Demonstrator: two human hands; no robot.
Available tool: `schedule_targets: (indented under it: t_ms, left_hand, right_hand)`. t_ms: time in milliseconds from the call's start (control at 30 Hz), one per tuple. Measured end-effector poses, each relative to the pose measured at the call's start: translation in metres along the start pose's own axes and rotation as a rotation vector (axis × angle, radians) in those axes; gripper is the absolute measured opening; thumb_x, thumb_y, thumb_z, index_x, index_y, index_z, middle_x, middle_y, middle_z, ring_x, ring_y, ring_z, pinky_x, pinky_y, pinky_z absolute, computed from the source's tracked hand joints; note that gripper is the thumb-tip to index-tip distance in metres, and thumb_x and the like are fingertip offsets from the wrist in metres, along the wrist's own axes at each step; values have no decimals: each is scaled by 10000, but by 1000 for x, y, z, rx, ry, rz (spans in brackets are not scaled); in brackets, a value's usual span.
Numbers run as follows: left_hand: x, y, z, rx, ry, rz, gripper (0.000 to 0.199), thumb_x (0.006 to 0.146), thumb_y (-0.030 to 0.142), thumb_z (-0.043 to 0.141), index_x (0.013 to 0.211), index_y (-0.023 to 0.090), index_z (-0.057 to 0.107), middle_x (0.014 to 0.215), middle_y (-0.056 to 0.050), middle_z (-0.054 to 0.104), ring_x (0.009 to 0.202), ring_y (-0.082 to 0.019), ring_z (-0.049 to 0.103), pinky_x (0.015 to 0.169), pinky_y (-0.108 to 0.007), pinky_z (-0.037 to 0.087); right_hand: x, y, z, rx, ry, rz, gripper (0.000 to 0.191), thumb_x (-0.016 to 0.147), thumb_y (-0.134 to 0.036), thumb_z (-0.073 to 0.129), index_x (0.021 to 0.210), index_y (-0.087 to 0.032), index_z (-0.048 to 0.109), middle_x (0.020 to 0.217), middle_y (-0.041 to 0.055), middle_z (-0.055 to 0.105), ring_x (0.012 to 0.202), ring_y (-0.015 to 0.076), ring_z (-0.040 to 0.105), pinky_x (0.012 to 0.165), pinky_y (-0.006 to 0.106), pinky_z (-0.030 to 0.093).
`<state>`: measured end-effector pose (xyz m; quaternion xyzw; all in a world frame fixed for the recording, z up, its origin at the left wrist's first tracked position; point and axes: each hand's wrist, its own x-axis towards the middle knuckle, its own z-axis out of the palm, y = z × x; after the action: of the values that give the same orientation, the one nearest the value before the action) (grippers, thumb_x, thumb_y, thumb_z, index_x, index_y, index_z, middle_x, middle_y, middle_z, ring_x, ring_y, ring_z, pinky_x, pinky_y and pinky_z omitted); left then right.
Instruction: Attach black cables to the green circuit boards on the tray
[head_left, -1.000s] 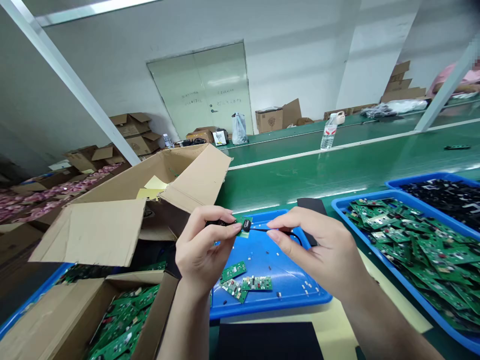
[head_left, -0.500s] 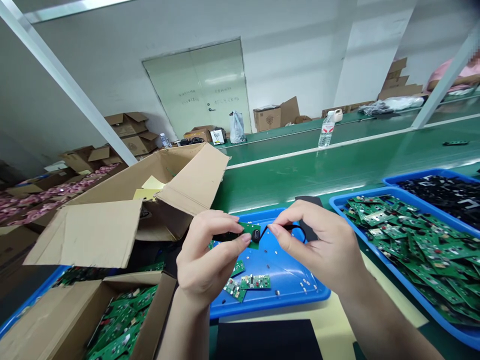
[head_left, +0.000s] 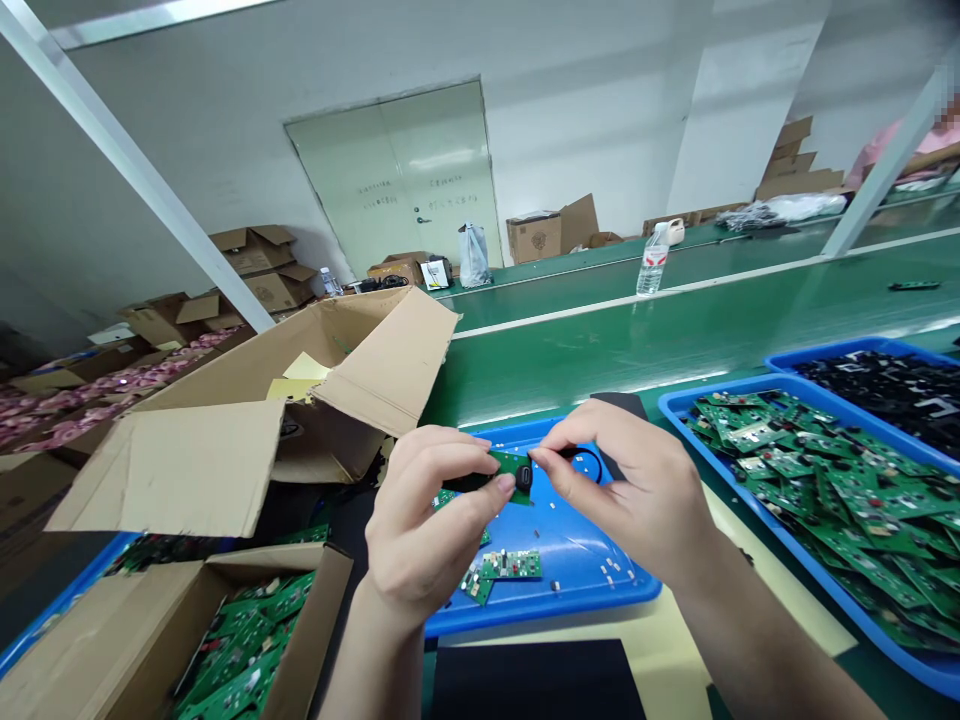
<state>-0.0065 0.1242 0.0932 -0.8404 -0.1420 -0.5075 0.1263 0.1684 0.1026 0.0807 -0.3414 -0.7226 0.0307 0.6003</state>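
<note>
Green flat circuit board [head_left: 513, 462] with a black oval socket [head_left: 524, 477] is held above a blue plastic tray [head_left: 574, 540], toward its far edge, pinched between the thumb and fingers of a worker's left hand [head_left: 431, 520]. Right hand [head_left: 637, 480] nips a thin black flexible strip [head_left: 598, 464] beside the socket. From where I stand, loose green rectangular boards [head_left: 511, 565] lie by the tray's near edge.

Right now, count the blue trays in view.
4: middle tray beneath the held board, right tray of green boards, far-right tray of black parts, left tray largely hidden by cardboard. Others may be hidden.
</note>
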Motion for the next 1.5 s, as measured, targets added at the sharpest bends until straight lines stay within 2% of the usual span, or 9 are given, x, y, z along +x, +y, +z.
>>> schedule_targets:
  t_ms: [367,667,800,933,1033,1100,1200,1333,1500]
  left_hand:
    - [1,3,-6,-78,-94,-37,152,762,3,611,745,153,629,823,-41,589,816,-167,578,682,-344,524]
    - [1,-2,-2,-537,-189,-198,139,796,45,601,762,180,592,787,-31,566,748,-138,604,642,-290,538]
    - [1,-5,9,-891,-100,-321,170,828,237,615,681,205,537,668,-11,527,685,-145,610,622,-304,561]
    - [-2,-7,25,-1046,75,-487,270,710,304,743,624,208,506,693,6,525,706,-132,618,661,-293,574]
    - [-7,-8,35,-995,185,-532,162,674,289,776,783,273,657,921,-24,585,938,-165,610,826,-340,548]
    - [-10,-8,38,-878,230,-539,262,694,292,761,947,307,695,1053,-48,572,1048,-185,562,896,-353,513]
    - [-13,-5,38,-727,217,-552,366,738,283,722,1099,284,665,1037,-66,563,1000,-179,559,872,-329,517]
    - [-13,2,34,-746,127,-535,457,807,242,645,1254,276,555,968,-58,596,908,-160,601,860,-322,530]
    - [-10,9,28,-591,90,-489,456,851,134,563,1273,302,530,1057,-52,657,919,-138,633,808,-233,546]
  right_hand:
    - [-4,7,-4,51,-103,-81,72,875,-126,558,821,-173,567,735,18,609,670,127,551,640,268,457]
    - [2,6,-14,352,-326,68,54,886,-172,572,835,-185,581,757,1,607,691,109,553,643,229,456]
    - [-1,-2,-8,494,-327,93,38,877,-173,585,842,-189,588,758,-1,613,699,109,563,647,228,473]
    - [-7,-9,3,503,-195,57,50,869,-138,575,868,-188,583,760,-3,603,696,110,561,652,240,477]
    - [-8,-11,7,417,-98,44,73,867,-117,557,885,-183,581,764,1,607,684,111,559,650,248,476]
    - [-7,-10,7,357,-46,35,88,864,-106,548,894,-182,581,770,7,615,676,114,562,623,245,475]
    - [-4,-8,6,262,5,12,99,861,-97,537,870,-186,577,765,12,625,677,124,576,602,246,480]
    - [-1,-5,3,176,15,-24,108,863,-93,527,850,-190,573,726,16,620,668,136,586,594,260,491]
    - [0,-1,0,97,0,-79,109,859,-82,528,862,-180,576,739,28,618,668,130,576,603,258,495]
